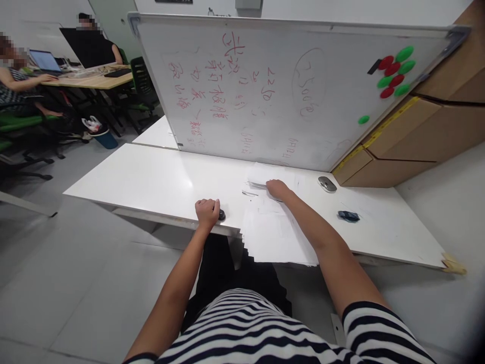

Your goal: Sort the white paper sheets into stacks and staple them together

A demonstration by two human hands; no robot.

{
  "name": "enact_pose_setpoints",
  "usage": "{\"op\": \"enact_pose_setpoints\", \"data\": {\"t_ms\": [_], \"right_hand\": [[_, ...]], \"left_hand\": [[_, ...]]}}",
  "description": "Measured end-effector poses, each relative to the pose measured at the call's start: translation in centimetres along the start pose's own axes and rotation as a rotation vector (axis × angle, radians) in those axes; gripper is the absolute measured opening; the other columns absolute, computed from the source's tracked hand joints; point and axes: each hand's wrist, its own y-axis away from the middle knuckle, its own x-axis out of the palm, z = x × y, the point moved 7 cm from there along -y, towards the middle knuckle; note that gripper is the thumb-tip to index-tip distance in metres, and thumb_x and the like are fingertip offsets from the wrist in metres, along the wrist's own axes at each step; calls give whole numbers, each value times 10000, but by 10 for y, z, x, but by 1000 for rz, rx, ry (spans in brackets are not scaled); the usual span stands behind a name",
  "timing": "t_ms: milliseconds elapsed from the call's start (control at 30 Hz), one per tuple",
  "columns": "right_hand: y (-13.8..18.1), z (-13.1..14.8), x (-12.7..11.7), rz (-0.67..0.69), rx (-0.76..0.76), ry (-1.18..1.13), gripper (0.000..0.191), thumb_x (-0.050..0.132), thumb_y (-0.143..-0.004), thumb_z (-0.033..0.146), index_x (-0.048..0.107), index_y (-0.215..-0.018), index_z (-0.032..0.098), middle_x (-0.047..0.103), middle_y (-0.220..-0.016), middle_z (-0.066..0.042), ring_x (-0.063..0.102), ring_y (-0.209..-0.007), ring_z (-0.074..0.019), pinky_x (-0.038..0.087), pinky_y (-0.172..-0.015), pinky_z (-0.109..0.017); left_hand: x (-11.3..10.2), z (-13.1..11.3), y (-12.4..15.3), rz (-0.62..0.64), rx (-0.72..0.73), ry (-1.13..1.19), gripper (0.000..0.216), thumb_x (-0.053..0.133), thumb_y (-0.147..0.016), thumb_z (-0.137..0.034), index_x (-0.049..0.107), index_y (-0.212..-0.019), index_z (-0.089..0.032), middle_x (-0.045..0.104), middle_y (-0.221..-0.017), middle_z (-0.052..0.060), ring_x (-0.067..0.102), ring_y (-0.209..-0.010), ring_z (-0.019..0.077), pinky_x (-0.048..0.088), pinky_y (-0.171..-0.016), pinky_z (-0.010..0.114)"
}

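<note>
My left hand (206, 211) is closed in a fist at the front edge of the white desk. A small black object (222, 215) sticks out beside its thumb; most of it is hidden by the hand. My right hand (278, 189) is closed on a thin grey strip (257, 184) that lies over white paper, and its kind is not clear. A stack of white paper sheets (280, 237) lies below my right forearm and overhangs the desk's front edge. Close to the strip is a slim pen-like item (250, 193).
A whiteboard (242, 91) with red writing leans behind the desk (151, 172). To the right are a computer mouse (327, 184), a dark blue object (348, 216) and cardboard boxes (409, 131). Two people sit at another desk (91, 80) at the far left.
</note>
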Motion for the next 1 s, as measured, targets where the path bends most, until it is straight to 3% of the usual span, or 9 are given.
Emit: {"op": "enact_pose_setpoints", "data": {"t_ms": [367,733,1000], "right_hand": [[0,-3,1,2,-22,13,312,443,-891,69,640,-1132,85,657,-1165,-213,643,-1059,-264,472,-889,-340],[3,-3,-4,-8,-28,20,277,481,-925,183,653,-1117,79,681,-1095,-229,652,-1033,-264,476,-875,-336],[2,-2,1,-27,-7,14,321,417,-906,95,647,-1130,76,667,-1131,-224,648,-1026,-268,482,-858,-346]], "left_hand": [[2,2,1,11,-6,9,441,407,-938,-336,446,-515,-219,583,-571,41,520,-694,202,302,-830,393],[3,2,1,12,2,0,444,406,-942,-340,428,-516,-216,595,-580,39,521,-686,199,302,-816,390],[4,3,1,12,-9,4,434,410,-936,-336,442,-519,-218,589,-575,37,526,-691,199,307,-834,396]]}}
